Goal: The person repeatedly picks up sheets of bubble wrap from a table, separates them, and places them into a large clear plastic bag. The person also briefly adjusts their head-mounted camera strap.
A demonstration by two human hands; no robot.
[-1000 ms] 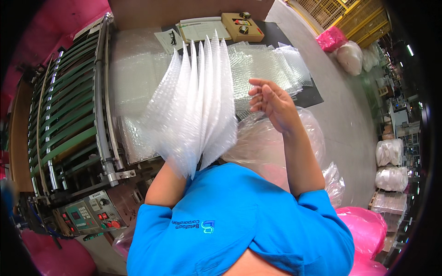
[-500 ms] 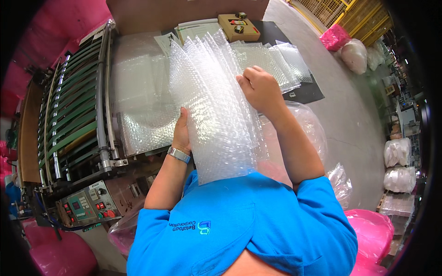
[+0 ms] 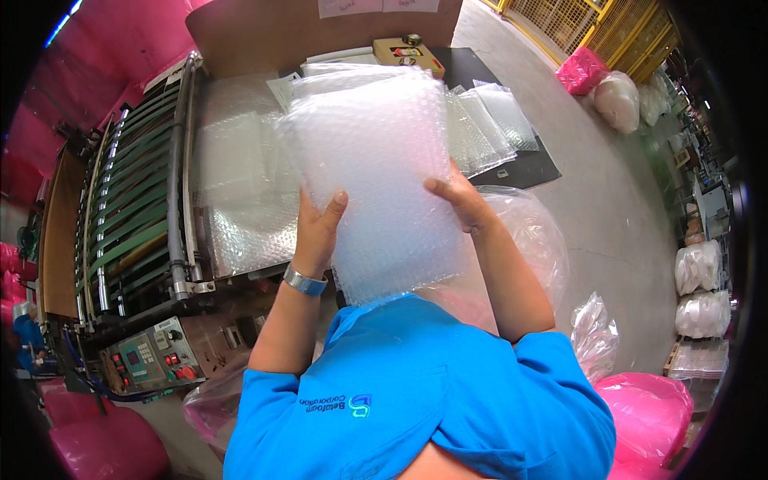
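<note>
A stack of clear bubble wrap bags [image 3: 384, 168] is held up in front of my chest, its flat face turned up toward me. My left hand [image 3: 320, 224] grips the stack's left edge, thumb on top and the other fingers hidden behind. At the right edge, my right hand [image 3: 462, 200] holds it the same way, thumb pressed on the face. The sheets' lower edge hangs close to my blue shirt. Behind it, more bubble wrap [image 3: 254, 232] lies on the machine's table to the left, and several bubble wrap bags [image 3: 480, 132] lie on the dark tabletop to the right.
A machine with green belts [image 3: 140, 184] and a control panel [image 3: 148, 356] stands at left. A cardboard box [image 3: 406, 54] sits at the table's back, before a brown board [image 3: 320, 30]. Clear plastic [image 3: 528, 232] and a pink bag [image 3: 646, 412] are at right.
My right hand has come down from the stack's upper right to its right edge and now grips it. The fanned, tilted bags are now squared together and face me flat.
</note>
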